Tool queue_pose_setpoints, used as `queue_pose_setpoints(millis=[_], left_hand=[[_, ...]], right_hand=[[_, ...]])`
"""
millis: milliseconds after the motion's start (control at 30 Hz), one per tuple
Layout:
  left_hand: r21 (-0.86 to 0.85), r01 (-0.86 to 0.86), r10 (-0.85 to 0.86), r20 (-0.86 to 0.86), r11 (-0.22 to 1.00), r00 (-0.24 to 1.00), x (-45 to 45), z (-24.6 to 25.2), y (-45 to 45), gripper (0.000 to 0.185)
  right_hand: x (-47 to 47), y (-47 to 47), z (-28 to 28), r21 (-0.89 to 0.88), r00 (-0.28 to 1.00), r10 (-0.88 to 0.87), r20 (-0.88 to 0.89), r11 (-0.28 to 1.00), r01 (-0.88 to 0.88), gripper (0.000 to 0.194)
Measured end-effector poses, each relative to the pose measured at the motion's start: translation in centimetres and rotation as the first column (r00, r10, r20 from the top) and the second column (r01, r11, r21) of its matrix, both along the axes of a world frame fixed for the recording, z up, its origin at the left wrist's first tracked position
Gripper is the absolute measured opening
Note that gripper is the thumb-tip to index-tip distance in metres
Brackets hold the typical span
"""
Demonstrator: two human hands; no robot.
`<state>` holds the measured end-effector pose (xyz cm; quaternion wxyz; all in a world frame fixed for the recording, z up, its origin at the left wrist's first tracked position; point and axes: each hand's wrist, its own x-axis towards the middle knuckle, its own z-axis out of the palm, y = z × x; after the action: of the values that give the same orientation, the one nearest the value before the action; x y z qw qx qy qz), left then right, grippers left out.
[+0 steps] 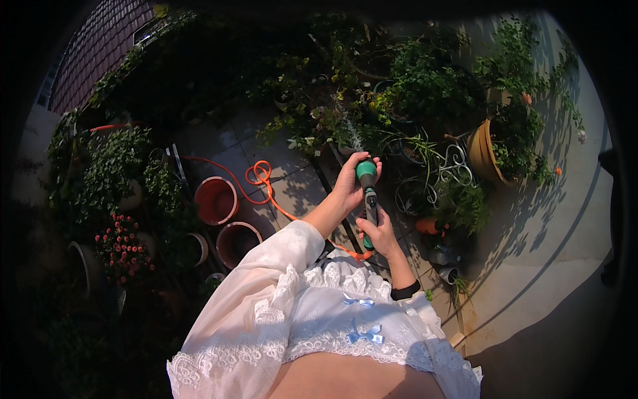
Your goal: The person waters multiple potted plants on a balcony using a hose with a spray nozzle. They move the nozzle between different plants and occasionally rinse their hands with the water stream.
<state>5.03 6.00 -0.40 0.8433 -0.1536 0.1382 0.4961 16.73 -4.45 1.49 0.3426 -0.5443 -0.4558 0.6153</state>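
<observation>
A green and grey garden hose spray nozzle (367, 182) points away from me, with water (353, 130) spraying from its front onto leafy plants. My left hand (350, 182) is cupped around the nozzle's round head, thumb and fingertips showing on either side. Lower down, my right hand (381, 232) grips the nozzle's handle. From the handle's lower end an orange hose (269, 187) passes under my left forearm and runs over the floor tiles, with a loop in it.
Two reddish plant pots (216, 200) stand at the left, near a pink-flowered plant (124, 249). To the right are a tan pot (484, 152), a white scrolled metal stand (456, 164) and a pale wall (543, 249). Dense potted greenery (428, 75) lines the far side.
</observation>
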Motion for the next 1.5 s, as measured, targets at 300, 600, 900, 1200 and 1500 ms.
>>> queue_pose_setpoints(millis=[300, 600, 900, 1200, 1500], left_hand=[[0.002, 0.003, -0.003, -0.006, 1.000, 1.000, 0.00, -0.04, 0.28, 0.026], [0.003, 0.004, -0.004, -0.010, 1.000, 1.000, -0.04, 0.07, 0.34, 0.026], [-0.003, 0.001, -0.001, -0.027, 1.000, 1.000, 0.01, 0.15, 0.45, 0.026], [0.011, -0.006, 0.006, -0.014, 1.000, 1.000, -0.05, 0.09, 0.43, 0.023], [0.008, -0.001, 0.001, -0.019, 1.000, 1.000, -0.06, 0.09, 0.31, 0.023]], right_hand=[[0.03, 0.29, -0.12, -0.006, 1.000, 0.004, -0.005, 1.000, -0.004, 0.026], [-0.01, 0.38, -0.08, -0.010, 1.000, -0.002, -0.012, 1.000, 0.001, 0.025], [0.05, 0.53, -0.13, -0.016, 1.000, 0.005, 0.001, 1.000, -0.005, 0.026], [-0.10, 0.55, 0.03, -0.009, 1.000, 0.002, -0.003, 1.000, -0.003, 0.025], [-0.03, 0.39, 0.07, -0.003, 1.000, 0.013, -0.010, 1.000, -0.013, 0.027]])
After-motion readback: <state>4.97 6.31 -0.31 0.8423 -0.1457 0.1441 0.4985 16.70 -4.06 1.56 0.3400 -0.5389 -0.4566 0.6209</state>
